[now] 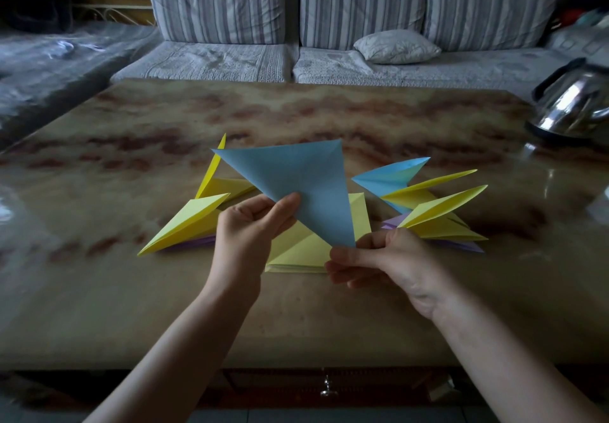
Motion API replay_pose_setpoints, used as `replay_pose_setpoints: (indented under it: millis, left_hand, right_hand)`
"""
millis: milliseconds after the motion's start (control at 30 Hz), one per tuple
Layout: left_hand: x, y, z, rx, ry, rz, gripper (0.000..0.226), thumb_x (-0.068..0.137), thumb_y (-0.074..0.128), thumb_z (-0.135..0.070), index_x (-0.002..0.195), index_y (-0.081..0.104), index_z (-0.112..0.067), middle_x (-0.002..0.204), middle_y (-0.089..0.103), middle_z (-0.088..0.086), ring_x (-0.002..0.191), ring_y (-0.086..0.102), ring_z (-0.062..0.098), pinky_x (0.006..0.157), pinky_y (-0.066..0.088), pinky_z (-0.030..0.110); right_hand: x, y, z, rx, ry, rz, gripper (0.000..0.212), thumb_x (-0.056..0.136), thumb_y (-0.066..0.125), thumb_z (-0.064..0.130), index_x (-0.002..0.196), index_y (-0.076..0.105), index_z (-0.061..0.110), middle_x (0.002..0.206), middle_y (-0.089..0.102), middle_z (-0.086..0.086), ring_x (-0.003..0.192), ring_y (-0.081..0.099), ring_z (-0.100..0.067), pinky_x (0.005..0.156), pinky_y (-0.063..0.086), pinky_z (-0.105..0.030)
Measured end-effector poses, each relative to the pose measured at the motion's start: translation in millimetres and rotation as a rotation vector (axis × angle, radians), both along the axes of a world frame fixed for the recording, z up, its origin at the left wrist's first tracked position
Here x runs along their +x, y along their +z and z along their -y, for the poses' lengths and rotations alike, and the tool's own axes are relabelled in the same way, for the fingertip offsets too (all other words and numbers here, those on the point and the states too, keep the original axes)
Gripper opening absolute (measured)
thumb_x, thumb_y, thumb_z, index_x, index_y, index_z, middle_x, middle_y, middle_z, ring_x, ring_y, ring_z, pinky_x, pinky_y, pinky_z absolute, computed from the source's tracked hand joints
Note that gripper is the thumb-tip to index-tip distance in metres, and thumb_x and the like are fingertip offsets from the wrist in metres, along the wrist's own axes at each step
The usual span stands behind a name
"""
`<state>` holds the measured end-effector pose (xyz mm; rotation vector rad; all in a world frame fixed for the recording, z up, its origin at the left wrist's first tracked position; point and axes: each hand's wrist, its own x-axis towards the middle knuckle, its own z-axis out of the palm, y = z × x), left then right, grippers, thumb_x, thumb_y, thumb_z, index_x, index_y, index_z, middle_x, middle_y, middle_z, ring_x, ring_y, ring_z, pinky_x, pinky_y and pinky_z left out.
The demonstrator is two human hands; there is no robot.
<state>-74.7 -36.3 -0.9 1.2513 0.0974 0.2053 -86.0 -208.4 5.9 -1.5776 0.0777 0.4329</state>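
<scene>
Tabletop (296, 119) space near the person is crowded with folded paper pieces (188, 224), so lowering the work could scatter them. Above them the blue paper triangle (306, 188) hangs in the air, left hand (250, 224) pinching its left edge, right hand (385, 257) pinching its near tip; such light grips may let layers slip and skew the crease.

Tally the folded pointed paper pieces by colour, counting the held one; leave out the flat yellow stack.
Blue pieces: 2
Yellow pieces: 4
Purple pieces: 2 showing, mostly covered
Total: 8
</scene>
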Motion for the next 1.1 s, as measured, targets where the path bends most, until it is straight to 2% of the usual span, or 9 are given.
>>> replay_pose_setpoints:
  millis: [167, 400, 467, 533, 633, 700, 767, 933, 1100]
  left_hand:
    - [0, 0, 0, 0.002, -0.003, -0.011, 0.007, 0.081, 0.067, -0.008, 0.083, 0.073, -0.008, 0.083, 0.075, 0.005, 0.082, 0.069, 0.014, 0.077, 0.056, 0.021]
    - [2, 1, -2, 0.025, -0.014, -0.016, 0.006, 0.082, 0.066, -0.009, 0.082, 0.072, -0.007, 0.08, 0.073, 0.004, 0.08, 0.068, 0.013, 0.077, 0.056, 0.02]
    - [3, 2, -4, 0.01, -0.044, -0.021, 0.007, 0.081, 0.066, -0.009, 0.083, 0.072, -0.005, 0.082, 0.074, 0.005, 0.081, 0.068, 0.012, 0.078, 0.056, 0.021]
    - [2, 2, -3, 0.01, -0.086, -0.014, 0.012, 0.078, 0.068, -0.012, 0.086, 0.072, -0.005, 0.086, 0.074, 0.005, 0.083, 0.069, 0.013, 0.08, 0.056, 0.022]
    - [-4, -2, 5, 0.064, -0.144, -0.007, 0.019, 0.07, 0.07, -0.02, 0.084, 0.074, -0.008, 0.087, 0.074, 0.009, 0.084, 0.067, 0.015, 0.084, 0.055, 0.027]
    - [-7, -4, 11, 0.099, -0.162, -0.02, 0.024, 0.068, 0.072, -0.023, 0.084, 0.075, -0.006, 0.089, 0.073, 0.014, 0.085, 0.064, 0.019, 0.09, 0.052, 0.037]
    - [-7, -5, 12, 0.104, -0.164, -0.033, 0.026, 0.067, 0.073, -0.026, 0.084, 0.075, -0.005, 0.087, 0.072, 0.015, 0.084, 0.062, 0.02, 0.093, 0.05, 0.042]
    - [-9, -6, 11, -0.001, -0.172, -0.062, 0.027, 0.075, 0.067, -0.021, 0.092, 0.072, -0.001, 0.097, 0.072, 0.018, 0.091, 0.067, 0.022, 0.089, 0.054, 0.031]
    - [-8, -3, 13, -0.144, -0.152, -0.103, 0.023, 0.082, 0.062, -0.017, 0.095, 0.07, 0.0, 0.098, 0.072, 0.016, 0.086, 0.069, 0.018, 0.079, 0.056, 0.023]
  right_hand:
    - [1, -2, 0, -0.048, 0.021, 0.014, 0.056, 0.057, 0.077, 0.025, 0.091, 0.062, -0.017, 0.078, 0.073, -0.019, 0.063, 0.071, -0.022, 0.056, 0.051, -0.023]
    - [0, 0, 3, -0.127, 0.01, 0.117, 0.046, 0.058, 0.075, 0.035, 0.078, 0.06, -0.004, 0.076, 0.074, -0.015, 0.057, 0.069, -0.018, 0.046, 0.045, -0.021]
    - [2, 3, 3, -0.142, -0.032, 0.179, 0.054, 0.053, 0.074, 0.042, 0.082, 0.064, -0.003, 0.08, 0.074, -0.011, 0.059, 0.068, -0.013, 0.048, 0.048, -0.022]
    - [5, 4, 2, -0.113, -0.088, 0.233, 0.058, 0.05, 0.074, 0.045, 0.09, 0.068, 0.003, 0.081, 0.074, -0.007, 0.066, 0.067, -0.008, 0.058, 0.053, -0.021]
    - [6, 4, -2, -0.034, -0.091, 0.246, 0.045, 0.058, 0.077, 0.035, 0.093, 0.071, 0.008, 0.085, 0.075, -0.008, 0.077, 0.072, -0.02, 0.07, 0.056, -0.027]
    - [4, 5, -6, 0.018, -0.078, 0.254, 0.029, 0.066, 0.077, 0.023, 0.091, 0.072, 0.008, 0.082, 0.075, -0.013, 0.073, 0.072, -0.028, 0.063, 0.056, -0.029]
    - [4, 4, -9, 0.04, -0.092, 0.258, 0.023, 0.069, 0.077, 0.015, 0.089, 0.072, 0.005, 0.079, 0.074, -0.015, 0.068, 0.072, -0.029, 0.058, 0.055, -0.029]
    - [2, 0, -16, 0.088, -0.123, 0.295, 0.029, 0.063, 0.079, 0.014, 0.09, 0.072, 0.005, 0.082, 0.074, -0.015, 0.069, 0.072, -0.034, 0.062, 0.058, -0.034]
    - [1, -3, -18, 0.084, -0.133, 0.325, 0.034, 0.06, 0.078, 0.018, 0.09, 0.072, 0.004, 0.082, 0.074, -0.014, 0.069, 0.072, -0.034, 0.066, 0.06, -0.04]
